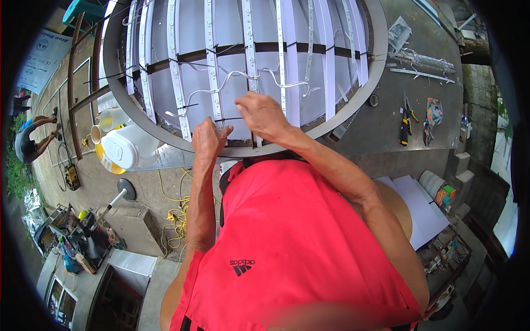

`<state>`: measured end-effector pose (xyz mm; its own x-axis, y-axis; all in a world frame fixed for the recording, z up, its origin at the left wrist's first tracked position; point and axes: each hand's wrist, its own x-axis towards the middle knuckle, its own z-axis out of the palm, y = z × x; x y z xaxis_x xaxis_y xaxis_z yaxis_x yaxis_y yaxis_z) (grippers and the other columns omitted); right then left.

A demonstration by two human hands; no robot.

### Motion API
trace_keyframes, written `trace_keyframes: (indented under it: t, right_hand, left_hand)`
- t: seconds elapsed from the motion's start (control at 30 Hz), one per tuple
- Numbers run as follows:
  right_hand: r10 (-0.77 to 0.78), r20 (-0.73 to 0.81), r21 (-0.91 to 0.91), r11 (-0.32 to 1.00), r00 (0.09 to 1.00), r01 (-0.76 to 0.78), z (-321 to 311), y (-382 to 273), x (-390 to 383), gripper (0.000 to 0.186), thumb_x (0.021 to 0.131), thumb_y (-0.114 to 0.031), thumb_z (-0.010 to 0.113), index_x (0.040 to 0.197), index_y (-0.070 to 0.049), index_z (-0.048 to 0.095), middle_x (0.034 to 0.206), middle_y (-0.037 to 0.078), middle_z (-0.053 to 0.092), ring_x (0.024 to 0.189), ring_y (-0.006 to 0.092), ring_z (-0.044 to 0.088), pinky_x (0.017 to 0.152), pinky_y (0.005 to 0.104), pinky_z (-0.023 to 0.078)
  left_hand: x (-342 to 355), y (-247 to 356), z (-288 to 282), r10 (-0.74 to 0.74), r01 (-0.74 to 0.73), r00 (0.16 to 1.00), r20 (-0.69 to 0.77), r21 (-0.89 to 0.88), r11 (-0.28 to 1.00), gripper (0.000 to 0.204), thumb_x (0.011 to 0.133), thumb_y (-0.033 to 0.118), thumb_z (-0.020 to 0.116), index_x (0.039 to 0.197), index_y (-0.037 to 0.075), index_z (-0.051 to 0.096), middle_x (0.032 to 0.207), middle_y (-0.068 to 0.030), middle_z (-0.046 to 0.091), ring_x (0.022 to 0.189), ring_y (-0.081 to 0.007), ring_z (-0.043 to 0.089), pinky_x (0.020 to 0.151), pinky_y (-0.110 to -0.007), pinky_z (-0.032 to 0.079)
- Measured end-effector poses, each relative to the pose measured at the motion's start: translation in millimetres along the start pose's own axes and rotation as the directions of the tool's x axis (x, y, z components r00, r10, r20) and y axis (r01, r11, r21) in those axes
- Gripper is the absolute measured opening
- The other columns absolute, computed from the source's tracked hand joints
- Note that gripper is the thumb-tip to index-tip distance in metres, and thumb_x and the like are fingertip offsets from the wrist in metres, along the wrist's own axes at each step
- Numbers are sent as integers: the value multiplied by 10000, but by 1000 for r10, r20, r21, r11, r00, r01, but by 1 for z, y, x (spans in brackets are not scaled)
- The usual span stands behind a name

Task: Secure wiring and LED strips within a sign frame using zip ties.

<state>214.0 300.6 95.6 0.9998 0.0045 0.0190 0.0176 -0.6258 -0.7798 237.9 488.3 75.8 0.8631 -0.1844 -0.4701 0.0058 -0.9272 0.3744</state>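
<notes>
A large round metal frame [381, 33] lies in front of me, with white LED strips [211, 55] running lengthwise over white panels. Black cable ties [175, 59] bind the strips to a dark crossbar. My left hand [208, 138] is at the near rim, fingers curled down beside a strip, thumb pointing right; its fingertips are hidden. Over the strips to its right, my right hand [264, 117] is closed in a pinch, and what it pinches is hidden. A thin black cable tie [231, 118] stretches between the two hands. Loose white wire [221, 85] wanders across the strips.
On the grey table [359, 132] to the right lie pliers [408, 110], a yellow-black cutter [404, 129], a tape roll [374, 100] and more LED strips [422, 73]. A white container [130, 149] stands left of the frame. Yellow cord [176, 223] coils on the floor. Another person [33, 138] is far left.
</notes>
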Motion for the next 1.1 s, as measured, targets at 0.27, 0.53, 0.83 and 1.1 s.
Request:
trace_keyframes:
  t: [0.27,0.53,0.83,1.1]
  right_hand:
    - [334,-117,407,875,935,-262,-123,44,18,222,945,-89,567,1104,27,671,903,96,701,706,117,667,561,222,539]
    - [275,131,506,808,953,-303,-140,74,-2,242,968,-102,545,1131,42,650,957,129,698,774,162,695,595,256,571]
    - [321,112,673,671,940,-310,-185,127,-54,239,965,-111,562,1128,38,655,958,143,693,788,171,687,624,256,564]
    - [443,-77,762,604,893,-234,-239,170,-100,224,947,-95,589,1107,43,664,952,142,694,761,162,675,610,241,539]
  left_hand:
    - [-17,46,-14,214,-364,907,-362,-424,829,262,871,113,669,1092,-30,662,922,-184,713,772,-234,714,708,-318,552]
    - [-10,76,28,96,-137,982,-166,-256,957,441,828,235,703,1112,-96,639,924,-252,698,862,-365,699,793,-401,540]
    - [17,74,37,92,-100,995,-46,-214,972,505,729,335,771,1007,-79,692,854,-203,713,787,-280,704,745,-374,537]
    - [28,72,31,131,-109,991,39,-354,929,489,810,381,735,1036,-52,699,887,-138,722,826,-200,678,764,-318,529]
